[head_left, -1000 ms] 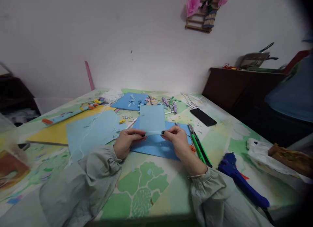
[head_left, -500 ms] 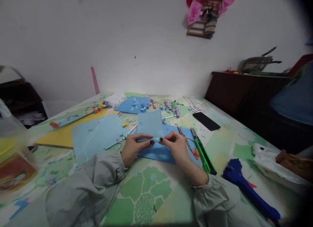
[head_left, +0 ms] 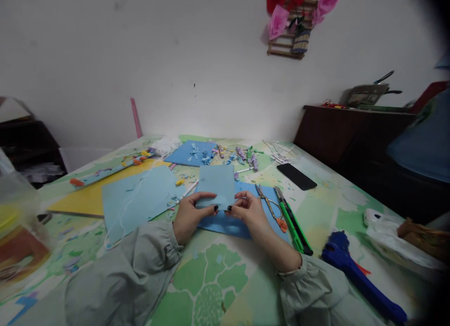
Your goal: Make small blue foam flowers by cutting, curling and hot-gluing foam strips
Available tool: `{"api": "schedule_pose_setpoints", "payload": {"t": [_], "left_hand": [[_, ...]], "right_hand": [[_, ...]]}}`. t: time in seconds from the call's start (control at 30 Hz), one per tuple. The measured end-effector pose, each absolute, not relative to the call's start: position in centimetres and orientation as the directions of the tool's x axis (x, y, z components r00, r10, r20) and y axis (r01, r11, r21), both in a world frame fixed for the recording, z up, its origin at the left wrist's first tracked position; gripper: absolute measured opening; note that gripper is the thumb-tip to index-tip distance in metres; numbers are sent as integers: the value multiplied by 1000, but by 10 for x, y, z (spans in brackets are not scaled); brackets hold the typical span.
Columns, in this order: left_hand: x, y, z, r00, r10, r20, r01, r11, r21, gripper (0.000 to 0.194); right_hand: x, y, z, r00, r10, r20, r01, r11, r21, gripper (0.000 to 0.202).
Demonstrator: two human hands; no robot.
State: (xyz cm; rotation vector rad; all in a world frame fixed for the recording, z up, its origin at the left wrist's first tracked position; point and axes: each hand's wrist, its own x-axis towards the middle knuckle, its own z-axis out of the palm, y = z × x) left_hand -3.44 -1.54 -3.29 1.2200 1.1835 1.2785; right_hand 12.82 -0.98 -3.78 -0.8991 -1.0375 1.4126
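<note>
Both hands pinch the lower edge of a small light blue foam or paper sheet (head_left: 217, 180), which stands tilted up in front of me. My left hand (head_left: 190, 216) is closed on its lower left part, thumb in front and fingers behind. My right hand (head_left: 251, 216) grips the lower right corner the same way. Below the hands lies a darker blue sheet (head_left: 228, 225). Close to the right hand are scissors (head_left: 269, 204) with orange on the handle and a green and black utility knife (head_left: 293, 225).
Farther right lie a black phone (head_left: 297, 176) and a blue glue gun (head_left: 362, 277). Light blue (head_left: 137, 195) and yellow (head_left: 75, 199) sheets lie on the left. Small twisted figures (head_left: 241, 153) and a blue sheet (head_left: 184, 153) are at the back. Scraps litter the patterned tablecloth (head_left: 207, 288).
The sheet's lower edge, curled between my fingertips before, now looks flatter. My fingertips have shifted slightly apart and down. The view has tilted up a little.
</note>
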Motion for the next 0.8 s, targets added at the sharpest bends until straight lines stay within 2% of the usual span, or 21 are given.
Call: {"api": "schedule_pose_setpoints", "payload": {"t": [0.1, 0.3, 0.57, 0.8], "left_hand": [[-34, -18, -29, -11, 996, 88, 59, -88, 994, 35], [-32, -21, -30, 16, 984, 177, 190, -177, 966, 32], [-35, -17, -33, 92, 991, 99, 129, -110, 986, 39], [-37, -15, -32, 195, 981, -1, -48, 10, 999, 42]], "right_hand": [[127, -11, -38, -193, 981, -22, -262, -73, -962, 41], [126, -11, -39, -196, 980, 29, -95, 11, -995, 19], [128, -11, -33, -176, 984, 16, -22, 13, -1000, 12], [138, -12, -24, -258, 966, 3, 25, 10, -1000, 6]]}}
